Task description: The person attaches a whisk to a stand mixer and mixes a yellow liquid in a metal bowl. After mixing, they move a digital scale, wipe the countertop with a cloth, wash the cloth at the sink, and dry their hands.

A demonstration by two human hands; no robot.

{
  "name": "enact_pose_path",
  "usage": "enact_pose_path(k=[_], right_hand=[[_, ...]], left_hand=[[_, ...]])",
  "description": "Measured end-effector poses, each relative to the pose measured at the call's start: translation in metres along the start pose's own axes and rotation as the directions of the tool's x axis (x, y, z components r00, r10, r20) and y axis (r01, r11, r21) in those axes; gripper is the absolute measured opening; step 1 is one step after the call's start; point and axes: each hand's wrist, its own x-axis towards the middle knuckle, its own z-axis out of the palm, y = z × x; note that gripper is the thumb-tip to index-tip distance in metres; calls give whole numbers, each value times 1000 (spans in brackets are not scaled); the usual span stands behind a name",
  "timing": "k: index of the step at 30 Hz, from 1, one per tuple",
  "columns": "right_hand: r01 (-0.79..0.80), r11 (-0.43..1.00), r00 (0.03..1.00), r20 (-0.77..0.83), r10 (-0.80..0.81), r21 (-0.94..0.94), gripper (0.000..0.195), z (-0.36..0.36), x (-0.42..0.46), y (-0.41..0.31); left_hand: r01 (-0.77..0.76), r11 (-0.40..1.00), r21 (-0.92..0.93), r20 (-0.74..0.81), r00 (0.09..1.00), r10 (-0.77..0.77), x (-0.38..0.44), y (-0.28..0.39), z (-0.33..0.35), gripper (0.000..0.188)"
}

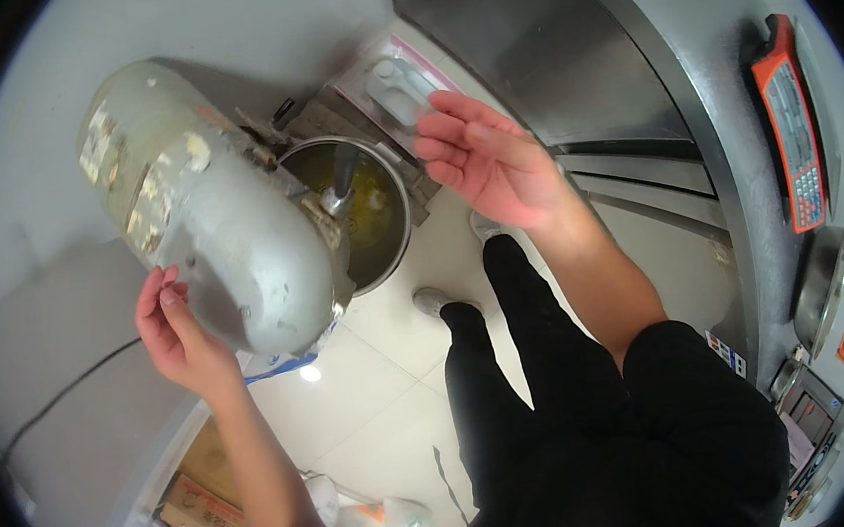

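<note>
A large grey stand mixer [239, 242] with dough-like residue on its housing stands before me, over a metal mixing bowl [402, 212]. Yellowish matter and a metal part with a dark shaft show inside the bowl. My left hand [184, 337] is raised by the near side of the mixer head, its fingers curled and nothing visible in them; whether it touches the housing is unclear. Palm up, my right hand [492, 159] hovers to the right of the bowl with loosely bent fingers and holds nothing. Behind its fingertips lies a pale plastic item [395, 89] in a pink-edged package.
A stainless steel cabinet [538, 42] borders the right side. An orange-framed scale [787, 134] and a metal bowl [820, 296] rest on the counter. Cardboard boxes [206, 508] and plastic bags [385, 526] are at the lower left. A black cable [72, 392] runs along the left wall.
</note>
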Motion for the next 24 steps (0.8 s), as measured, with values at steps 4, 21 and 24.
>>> enact_pose_path(k=[4, 21, 24], right_hand=[[-6, 986, 992, -125, 27, 165, 18, -47, 41, -3], [431, -492, 806, 568, -168, -756, 16, -235, 300, 129], [258, -497, 963, 181, 198, -828, 18, -246, 285, 151]], left_hand=[[-123, 930, 347, 58, 992, 110, 17, -20, 15, 19], [-170, 747, 642, 250, 968, 5, 24, -17, 22, 32], [-174, 719, 673, 237, 971, 13, 27, -20, 23, 32]])
